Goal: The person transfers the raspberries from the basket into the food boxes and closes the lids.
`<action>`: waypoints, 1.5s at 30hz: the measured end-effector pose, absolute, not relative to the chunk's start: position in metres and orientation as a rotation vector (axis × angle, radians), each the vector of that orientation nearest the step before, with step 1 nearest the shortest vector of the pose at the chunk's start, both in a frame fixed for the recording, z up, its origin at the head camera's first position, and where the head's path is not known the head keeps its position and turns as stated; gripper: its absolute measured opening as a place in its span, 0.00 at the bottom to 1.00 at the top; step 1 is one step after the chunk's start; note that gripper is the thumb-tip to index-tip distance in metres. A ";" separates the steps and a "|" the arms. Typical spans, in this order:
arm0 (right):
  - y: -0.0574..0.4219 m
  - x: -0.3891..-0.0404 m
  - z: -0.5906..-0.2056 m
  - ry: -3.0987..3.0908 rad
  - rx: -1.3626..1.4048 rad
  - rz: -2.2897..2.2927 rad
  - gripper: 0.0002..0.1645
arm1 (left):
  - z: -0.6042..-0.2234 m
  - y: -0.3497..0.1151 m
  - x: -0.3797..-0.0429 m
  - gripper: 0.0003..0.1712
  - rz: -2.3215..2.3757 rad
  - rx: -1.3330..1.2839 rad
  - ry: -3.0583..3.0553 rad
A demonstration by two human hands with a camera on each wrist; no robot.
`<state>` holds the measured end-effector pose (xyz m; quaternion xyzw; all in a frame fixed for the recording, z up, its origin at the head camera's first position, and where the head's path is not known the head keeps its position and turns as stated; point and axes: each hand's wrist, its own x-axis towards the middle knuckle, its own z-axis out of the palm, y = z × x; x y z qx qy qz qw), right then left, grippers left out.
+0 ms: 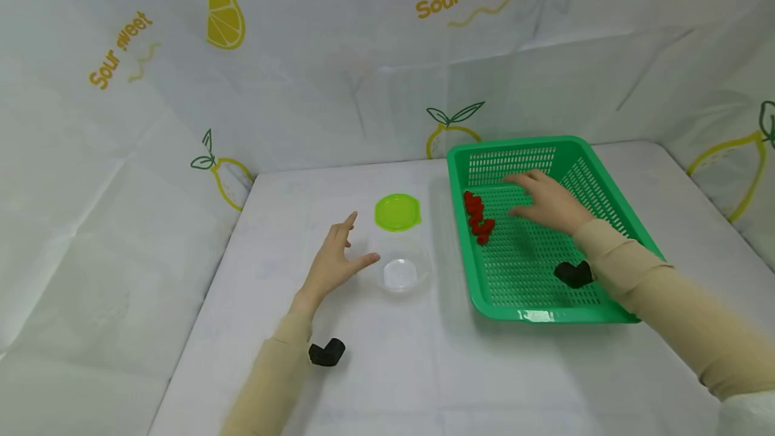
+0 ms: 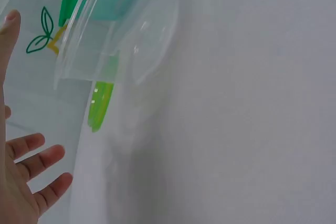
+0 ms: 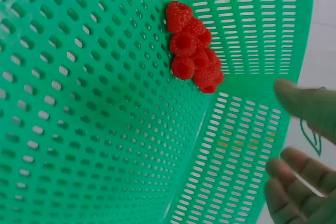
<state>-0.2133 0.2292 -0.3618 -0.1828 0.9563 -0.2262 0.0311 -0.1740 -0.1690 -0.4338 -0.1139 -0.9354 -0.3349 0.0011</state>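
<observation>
Beside a clear plastic container point(image 1: 399, 274) is my left hand point(image 1: 331, 260), fingers spread and nothing held. The left wrist view has the container's clear wall point(image 2: 89, 51) close to the left hand point(image 2: 31, 177), with a gap between them. Over the green basket point(image 1: 475, 288) hovers my right hand point(image 1: 547, 202), its fingers extended and holding nothing. Several raspberries point(image 1: 477, 217) lie in a cluster along the basket's left side. From the right wrist, the raspberries point(image 3: 194, 48) rest on the basket floor, apart from the right hand point(image 3: 304, 166).
A light green round lid point(image 1: 397, 212) lies on the white table just behind the clear container. The basket's raised rim point(image 1: 539, 315) stands on the right half of the table. A white cloth printed with lemons point(image 1: 339, 73) rises behind the table.
</observation>
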 end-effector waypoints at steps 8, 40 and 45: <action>0.226 -0.223 -0.376 2.857 -0.576 -0.794 0.34 | -0.454 -0.154 -0.160 0.70 -1.426 -0.356 -2.869; 0.222 -0.240 -0.415 2.687 -0.566 -0.788 0.27 | -0.458 -0.138 -0.167 0.62 -1.173 -0.591 -3.075; 0.220 -0.241 -0.415 2.679 -0.586 -0.763 0.24 | -0.458 -0.141 -0.169 0.62 -1.233 -0.577 -3.094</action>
